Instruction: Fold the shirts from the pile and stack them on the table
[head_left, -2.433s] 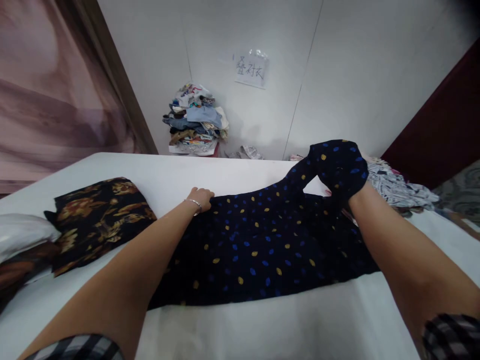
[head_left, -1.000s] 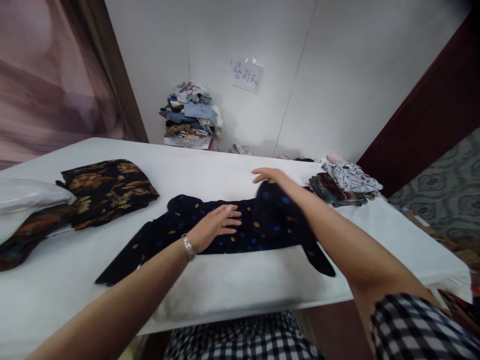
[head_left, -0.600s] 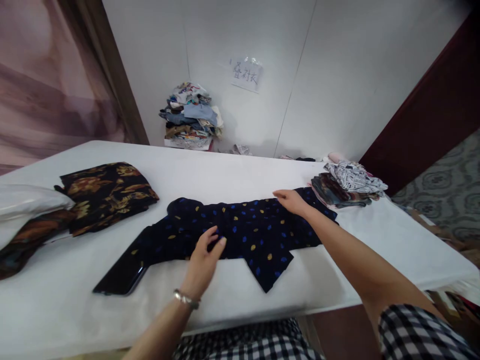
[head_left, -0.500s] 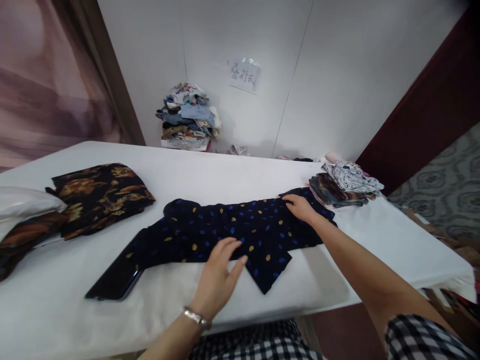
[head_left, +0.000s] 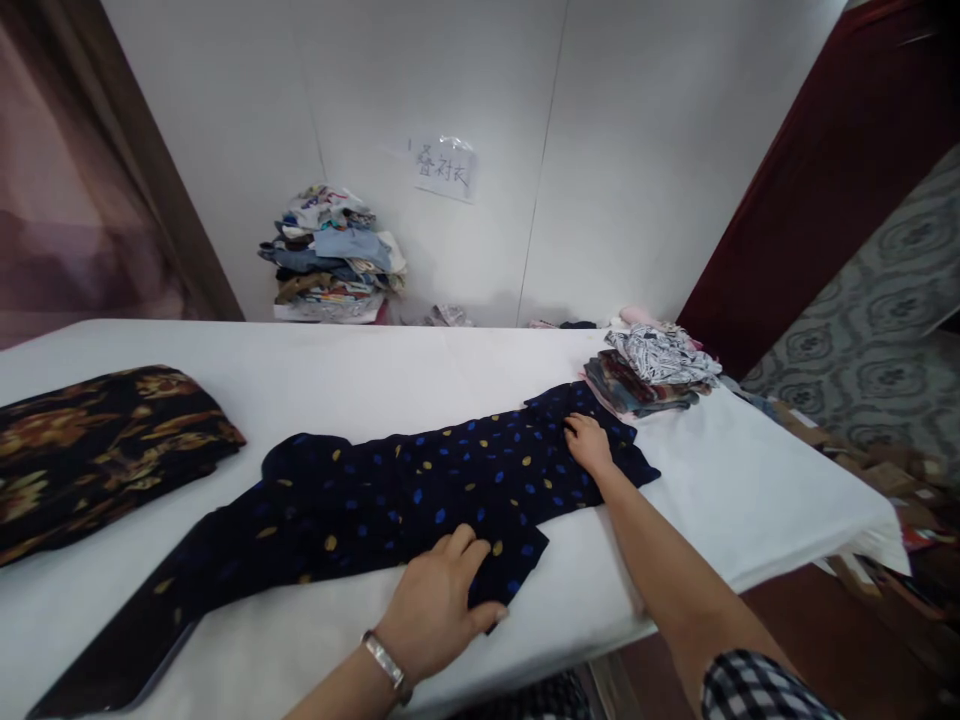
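Observation:
A dark navy shirt (head_left: pixel 375 500) with small blue and yellow leaf-like spots lies stretched across the white table. My left hand (head_left: pixel 439 600), with a silver bracelet at its wrist, rests on its near edge beside a flap that juts toward me. Its thumb is spread from the fingers. Farther right, my right hand (head_left: pixel 589 445) lies on the shirt near its right end, fingers bent a little and touching the fabric. At the lower left, one end of the shirt meets a flat, glossy black object (head_left: pixel 112 650) whose kind I cannot make out.
A black garment with brown-gold flowers (head_left: pixel 112 440) lies at the left. Folded clothes (head_left: pixel 652 365) are stacked at the right back of the white table (head_left: pixel 772 490). A taller clothes pile (head_left: pixel 334 255) stands beyond the far edge, and a paper sign (head_left: pixel 444 170) hangs on the wall.
The view has shifted, bringing the shirt closer. My left hand has come down onto its near edge by the flap. My right hand has moved from the far edge inward onto the cloth.

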